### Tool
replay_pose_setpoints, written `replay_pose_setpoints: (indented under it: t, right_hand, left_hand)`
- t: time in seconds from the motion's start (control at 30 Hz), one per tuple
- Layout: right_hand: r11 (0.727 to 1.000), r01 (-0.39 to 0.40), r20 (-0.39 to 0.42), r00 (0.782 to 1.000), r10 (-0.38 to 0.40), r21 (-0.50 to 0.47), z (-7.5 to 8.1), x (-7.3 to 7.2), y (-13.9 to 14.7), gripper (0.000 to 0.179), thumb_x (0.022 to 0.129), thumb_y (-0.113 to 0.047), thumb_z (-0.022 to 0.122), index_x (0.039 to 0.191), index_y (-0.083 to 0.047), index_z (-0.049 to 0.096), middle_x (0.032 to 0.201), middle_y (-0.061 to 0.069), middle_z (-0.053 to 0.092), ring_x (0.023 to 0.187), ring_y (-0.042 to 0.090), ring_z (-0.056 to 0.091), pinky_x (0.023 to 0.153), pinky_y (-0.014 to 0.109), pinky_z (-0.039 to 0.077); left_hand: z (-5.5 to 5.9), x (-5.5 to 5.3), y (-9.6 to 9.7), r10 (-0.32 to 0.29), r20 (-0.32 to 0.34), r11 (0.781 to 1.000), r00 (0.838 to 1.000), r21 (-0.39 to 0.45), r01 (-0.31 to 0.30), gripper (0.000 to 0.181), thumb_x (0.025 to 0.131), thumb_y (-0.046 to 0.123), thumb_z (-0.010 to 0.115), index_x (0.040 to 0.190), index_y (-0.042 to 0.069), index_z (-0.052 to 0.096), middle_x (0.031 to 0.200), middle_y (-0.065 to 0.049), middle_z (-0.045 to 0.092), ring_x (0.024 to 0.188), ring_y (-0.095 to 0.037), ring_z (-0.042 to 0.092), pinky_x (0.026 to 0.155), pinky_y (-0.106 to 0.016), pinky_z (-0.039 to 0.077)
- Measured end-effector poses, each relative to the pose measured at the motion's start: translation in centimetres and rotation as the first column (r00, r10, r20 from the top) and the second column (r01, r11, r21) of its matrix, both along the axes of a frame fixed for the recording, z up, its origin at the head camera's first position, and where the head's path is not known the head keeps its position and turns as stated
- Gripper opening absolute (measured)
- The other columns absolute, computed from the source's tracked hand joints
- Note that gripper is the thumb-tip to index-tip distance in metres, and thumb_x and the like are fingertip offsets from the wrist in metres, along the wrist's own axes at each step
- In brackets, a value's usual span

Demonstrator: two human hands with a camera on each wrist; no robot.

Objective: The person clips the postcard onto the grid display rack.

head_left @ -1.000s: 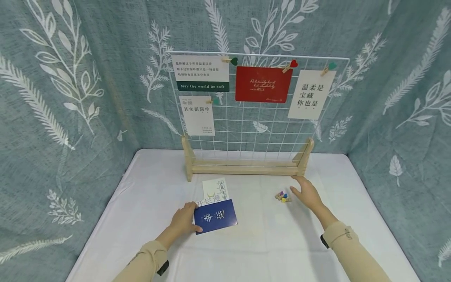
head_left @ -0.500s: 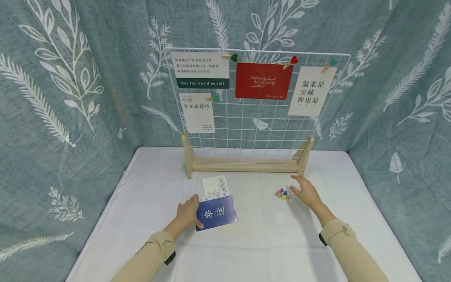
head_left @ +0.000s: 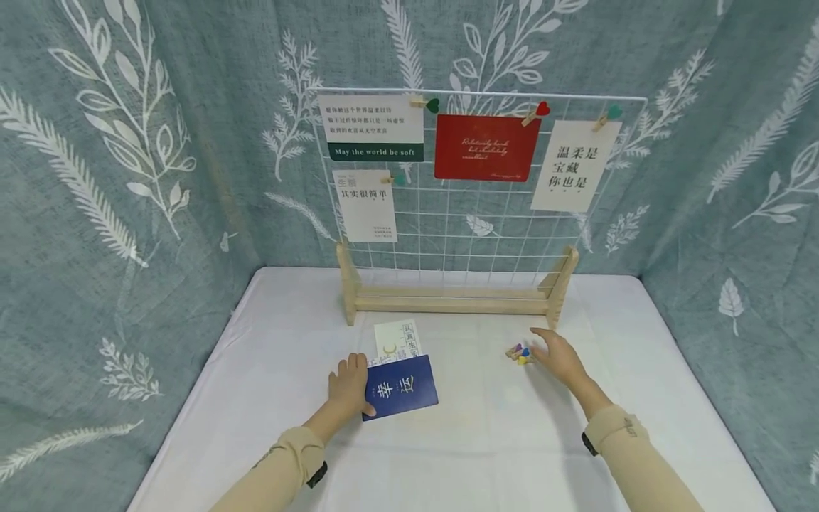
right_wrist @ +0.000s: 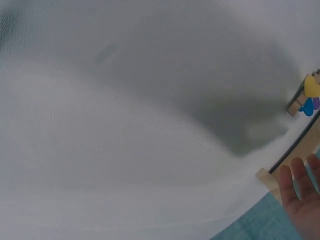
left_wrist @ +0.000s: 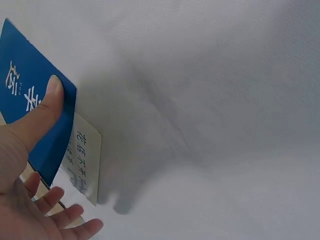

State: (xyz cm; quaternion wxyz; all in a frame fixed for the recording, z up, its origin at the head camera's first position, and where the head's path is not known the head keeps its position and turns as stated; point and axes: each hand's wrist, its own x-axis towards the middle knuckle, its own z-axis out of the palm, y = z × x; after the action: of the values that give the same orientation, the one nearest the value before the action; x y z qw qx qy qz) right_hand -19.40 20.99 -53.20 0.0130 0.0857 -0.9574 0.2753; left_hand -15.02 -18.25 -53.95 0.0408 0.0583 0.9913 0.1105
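My left hand (head_left: pixel 348 385) pinches the left edge of a dark blue postcard (head_left: pixel 403 388) with pale characters. The left wrist view shows the thumb (left_wrist: pixel 44 110) across its face and the other fingers below its edge. The postcard overlaps lighter cards, including a cream postcard (head_left: pixel 387 336) with a small moon. On the right, my right hand (head_left: pixel 563 359) hovers close to a small pile of wooden clothespins (head_left: pixel 515 353) with purple, blue and yellow hearts. Its fingers are loosely bent around nothing. In the right wrist view the clothespins (right_wrist: pixel 306 100) lie apart from the fingertips.
A white wire grid (head_left: pixel 476 226) in a wooden stand (head_left: pixel 451 302) rises at the table's back. Clothespins hold a green-and-white card (head_left: pixel 376 128), a red card (head_left: pixel 486 148) and two white cards, one at the right (head_left: pixel 576 167). Patterned curtains surround the white table (head_left: pixel 499 448).
My left hand has shifted slightly up and right, with its fingers nearer the blue postcard's upper left corner. The postcard tilted a little, then settled back. The right hand has barely moved.
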Motion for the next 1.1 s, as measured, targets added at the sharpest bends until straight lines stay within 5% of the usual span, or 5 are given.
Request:
replay_pose_setpoints:
  t: [0.47,0.63,0.87,1.0,1.1]
  right_hand:
    - [0.990,0.066,-0.036,0.997,-0.071,-0.123,-1.7,-0.1,-0.3,0.033,0.087,-0.002,0.059,0.116,0.013,0.055,0.103,0.029,0.058,0.086,0.036,0.059,0.075,0.044,0.052]
    - [0.930,0.184,-0.012,0.980,-0.198,-0.318,-2.6,-0.3,-1.2,0.022,0.089,0.001,0.057,0.107,0.013,0.059,0.094,0.026,0.059,0.077,0.025,0.058,0.064,0.021,0.047]
    - [0.843,0.328,-0.003,0.931,-0.364,-0.425,-4.3,0.3,-1.4,0.017,0.087,0.003,0.055,0.100,0.012,0.062,0.090,0.026,0.063,0.068,0.003,0.050,0.061,0.014,0.043]
    - [0.804,0.356,0.025,0.919,-0.392,-0.477,-4.6,0.4,-1.1,0.019,0.088,0.001,0.056,0.101,0.013,0.061,0.090,0.027,0.065,0.062,-0.007,0.044,0.058,0.011,0.041]
    - [0.790,0.325,0.051,0.935,-0.351,-0.520,-4.5,0.1,-1.1,0.021,0.090,0.002,0.054,0.105,0.015,0.059,0.095,0.030,0.063,0.063,-0.009,0.043,0.057,0.009,0.041]
  left_hand:
    - [-0.1,0.0,0.0,0.041,0.037,0.998,0.998,0.043,-0.043,0.084,0.047,0.021,0.093,0.108,0.000,0.038,0.102,-0.019,0.057,0.089,-0.033,0.054,0.074,-0.045,0.051]
    - [-0.1,0.0,0.2,0.049,0.027,0.998,0.998,0.040,-0.050,0.084,0.045,0.022,0.092,0.106,0.000,0.039,0.101,-0.020,0.058,0.088,-0.033,0.055,0.072,-0.045,0.051]
    - [-0.6,0.6,0.6,0.043,0.009,0.999,0.999,0.027,-0.043,0.082,0.044,0.024,0.092,0.103,0.002,0.039,0.097,-0.018,0.058,0.084,-0.032,0.055,0.069,-0.046,0.051]
    - [-0.5,0.5,0.6,0.052,0.007,0.999,0.999,0.014,-0.052,0.084,0.044,0.025,0.092,0.105,0.001,0.040,0.099,-0.018,0.058,0.086,-0.034,0.055,0.070,-0.048,0.051]
    - [-0.2,0.2,0.3,0.066,0.014,0.998,0.998,0.012,-0.066,0.085,0.044,0.024,0.092,0.106,0.001,0.039,0.100,-0.019,0.057,0.088,-0.034,0.055,0.071,-0.049,0.051]
